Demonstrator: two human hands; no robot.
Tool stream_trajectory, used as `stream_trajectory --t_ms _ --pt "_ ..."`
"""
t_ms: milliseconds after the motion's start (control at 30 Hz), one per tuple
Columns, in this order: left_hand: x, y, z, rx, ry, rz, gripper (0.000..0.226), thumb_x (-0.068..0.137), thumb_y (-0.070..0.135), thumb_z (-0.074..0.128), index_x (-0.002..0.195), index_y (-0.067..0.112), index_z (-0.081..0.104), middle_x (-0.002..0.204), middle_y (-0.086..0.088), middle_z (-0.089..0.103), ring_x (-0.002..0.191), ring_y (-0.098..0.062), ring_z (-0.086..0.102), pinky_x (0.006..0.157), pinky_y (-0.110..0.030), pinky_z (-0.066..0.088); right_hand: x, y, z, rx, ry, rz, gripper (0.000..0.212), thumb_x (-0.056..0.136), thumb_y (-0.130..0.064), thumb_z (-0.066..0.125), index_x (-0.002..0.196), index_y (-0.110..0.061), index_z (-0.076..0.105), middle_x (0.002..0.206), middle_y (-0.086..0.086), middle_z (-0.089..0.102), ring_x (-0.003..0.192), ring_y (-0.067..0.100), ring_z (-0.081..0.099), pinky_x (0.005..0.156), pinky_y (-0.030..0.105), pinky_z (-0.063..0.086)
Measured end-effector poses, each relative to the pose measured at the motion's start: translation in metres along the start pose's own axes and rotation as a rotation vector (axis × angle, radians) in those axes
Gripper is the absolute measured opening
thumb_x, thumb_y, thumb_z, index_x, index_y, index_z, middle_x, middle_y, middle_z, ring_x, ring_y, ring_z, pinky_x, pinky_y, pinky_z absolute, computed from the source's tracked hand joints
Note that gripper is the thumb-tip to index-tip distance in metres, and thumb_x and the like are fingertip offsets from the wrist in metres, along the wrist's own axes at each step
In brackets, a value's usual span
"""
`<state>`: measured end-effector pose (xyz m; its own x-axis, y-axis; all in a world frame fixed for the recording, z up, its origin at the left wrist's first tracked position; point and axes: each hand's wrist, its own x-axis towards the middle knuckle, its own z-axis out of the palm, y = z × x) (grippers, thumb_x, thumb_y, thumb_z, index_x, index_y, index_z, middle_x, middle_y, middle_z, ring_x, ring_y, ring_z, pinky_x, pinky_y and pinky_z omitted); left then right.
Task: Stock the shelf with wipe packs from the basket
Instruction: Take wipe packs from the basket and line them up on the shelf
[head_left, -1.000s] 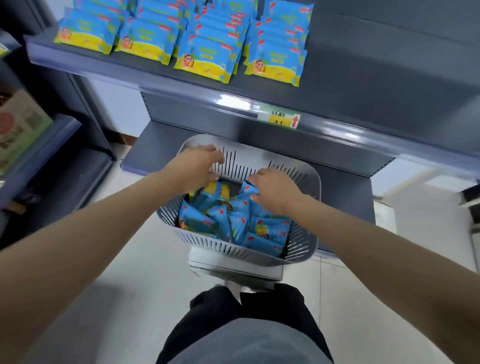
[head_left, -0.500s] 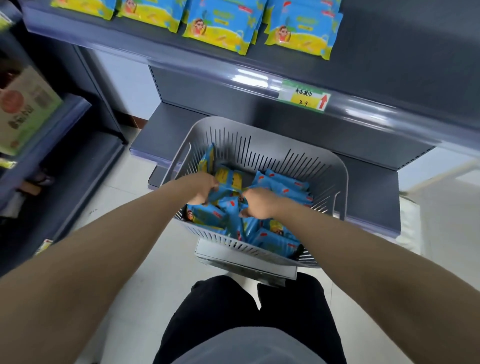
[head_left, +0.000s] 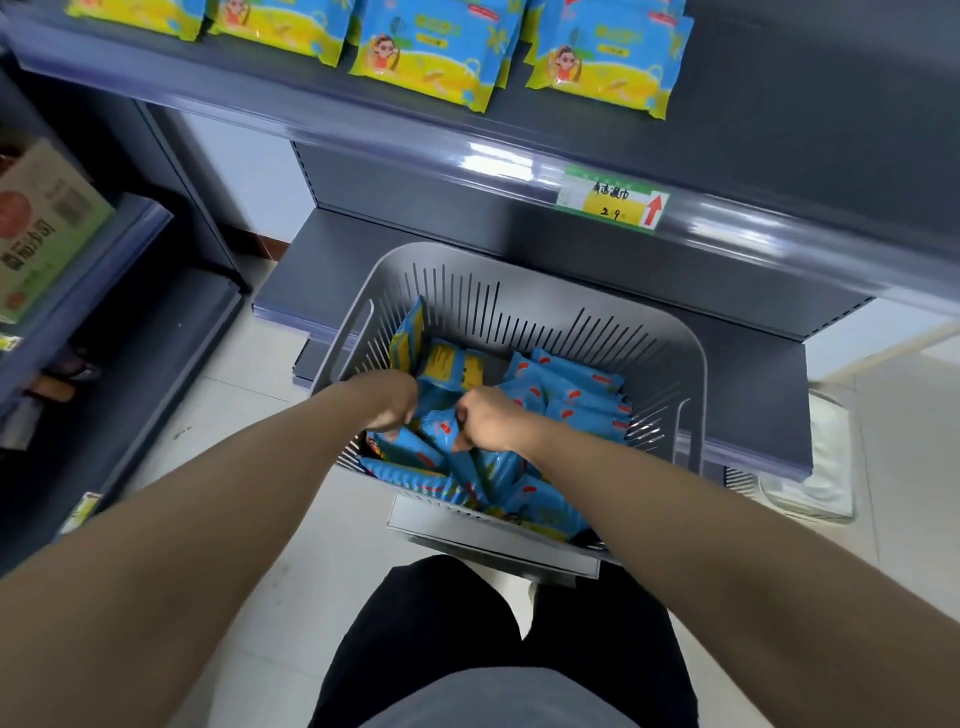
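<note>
Dark grey shop shelving fills the background. On the upper shelf (head_left: 779, 104), stocked packs (head_left: 426, 57) are laid flat in rows behind a price label (head_left: 613, 200), with bare space left to their right. Below it, a grey slatted basket (head_left: 696, 364) is set on a low stand (head_left: 488, 545) on the tiled floor (head_left: 249, 395), and the loose wipe packs (head_left: 571, 395) are heaped inside it. Both hands are sunk into that heap: the left hand (head_left: 387, 400) is curled down among the packs and the right hand (head_left: 493, 418) is closed just beside it, the fingers of each wrapped round blue wrappers. How many packs each holds cannot be told. The step in hand is judged to be the gathering of a handful. It is best done if the packs are squared into a flat stack before being lifted, so that none is dropped over the rim, and if they are turned face up to match the rows above.
</note>
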<state>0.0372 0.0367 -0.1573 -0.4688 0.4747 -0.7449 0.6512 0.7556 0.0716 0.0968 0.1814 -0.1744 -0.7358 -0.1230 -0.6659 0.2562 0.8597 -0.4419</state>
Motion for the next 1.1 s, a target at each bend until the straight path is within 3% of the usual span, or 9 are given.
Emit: stream_trajectory --t_ms 200,400,500,633,700,800,933,1033,1100 --pt "-0.023 -0.003 -0.031 -0.086 0.109 0.036 0.018 0.074 0.013 0.069 0.092 0.013 0.067 0.074 0.005 0.054 0.077 -0.016 0.051 0.069 -0.024 0.042 -0.03 -0.003 -0.046 0.035 0.002 -0.044 0.015 0.081 -0.016 0.063 0.086 -0.007 0.052 0.074 0.004 0.047 0.064 0.015 0.045 0.052 0.025 0.032" --pt "-0.054 0.012 -0.086 -0.237 0.108 0.127 0.021 0.081 0.014 0.063 0.1 0.005 0.059 0.103 -0.014 0.061 0.087 -0.021 0.052 0.081 -0.033 0.045 -0.074 -0.004 -0.119 0.118 0.191 -0.119 0.005 0.086 -0.008 0.05 0.091 -0.009 0.05 0.089 0.008 0.053 0.082 0.018 0.048 0.063 0.029 0.04" --pt "-0.072 0.031 -0.123 -0.266 0.186 0.178 0.027 0.083 0.016 0.059 0.107 0.004 0.059 0.107 -0.014 0.062 0.097 -0.025 0.058 0.089 -0.036 0.047 -0.095 -0.001 -0.156 0.178 0.307 -0.116 0.022 0.088 -0.006 0.043 0.109 -0.011 0.049 0.087 0.006 0.051 0.074 0.018 0.047 0.059 0.028 0.037" --pt "-0.096 0.048 -0.173 -0.355 0.37 0.293 0.011 0.087 0.017 0.057 0.098 0.015 0.055 0.08 0.004 0.055 0.072 -0.011 0.056 0.064 -0.021 0.043 -0.123 0.011 -0.215 0.158 0.439 -0.122 0.046 0.091 -0.009 0.037 0.13 -0.033 0.032 0.083 0.01 0.049 0.056 0.021 0.041 0.049 0.031 0.035" --pt "-0.105 0.051 -0.193 -0.551 0.422 0.357 0.013 0.089 0.014 0.057 0.1 0.017 0.05 0.077 0.011 0.054 0.061 0.002 0.05 0.055 -0.011 0.038 -0.133 0.018 -0.245 0.192 0.509 -0.152 0.045 0.092 -0.008 0.036 0.124 -0.04 0.035 0.068 0.007 0.041 0.045 0.017 0.034 0.039 0.025 0.032" --pt "-0.113 0.052 -0.217 -0.673 0.509 0.403 0.017 0.092 0.01 0.053 0.086 0.025 0.05 0.072 0.006 0.049 0.06 -0.007 0.041 0.055 -0.014 0.035 -0.14 0.026 -0.287 0.273 0.644 -0.167 0.037 0.092 -0.004 0.034 0.101 -0.032 0.057 0.059 0.001 0.036 0.036 0.007 0.03 0.031 0.016 0.028" --pt "-0.112 0.047 -0.238 -0.748 0.532 0.353 0.019 0.091 0.009 0.056 0.085 0.027 0.057 0.076 0.006 0.053 0.062 -0.004 0.049 0.058 -0.013 0.038 -0.137 0.03 -0.322 0.357 0.632 -0.176 0.018 0.087 -0.012 0.061 0.102 -0.021 0.058 0.084 0.002 0.058 0.055 0.008 0.054 0.045 0.018 0.043" --pt "-0.11 0.043 -0.245 -0.821 0.534 0.32 0.027 0.08 0.005 0.069 0.093 0.023 0.056 0.084 0.011 0.058 0.069 -0.003 0.055 0.061 -0.014 0.041 -0.125 0.025 -0.346 0.125 0.576 -0.188 0.053 0.08 0.0 0.063 0.118 -0.032 0.047 0.112 0.012 0.055 0.071 0.025 0.056 0.054 0.028 0.048" --pt "-0.109 0.042 -0.249 -0.823 0.595 0.304 0.034 0.077 0.002 0.071 0.096 0.021 0.051 0.084 0.008 0.055 0.067 -0.005 0.051 0.056 -0.015 0.04 -0.113 0.016 -0.358 -0.049 0.537 -0.2 0.085 0.078 0.002 0.061 0.14 -0.041 0.023 0.127 0.021 0.05 0.097 0.035 0.06 0.077 0.041 0.053"
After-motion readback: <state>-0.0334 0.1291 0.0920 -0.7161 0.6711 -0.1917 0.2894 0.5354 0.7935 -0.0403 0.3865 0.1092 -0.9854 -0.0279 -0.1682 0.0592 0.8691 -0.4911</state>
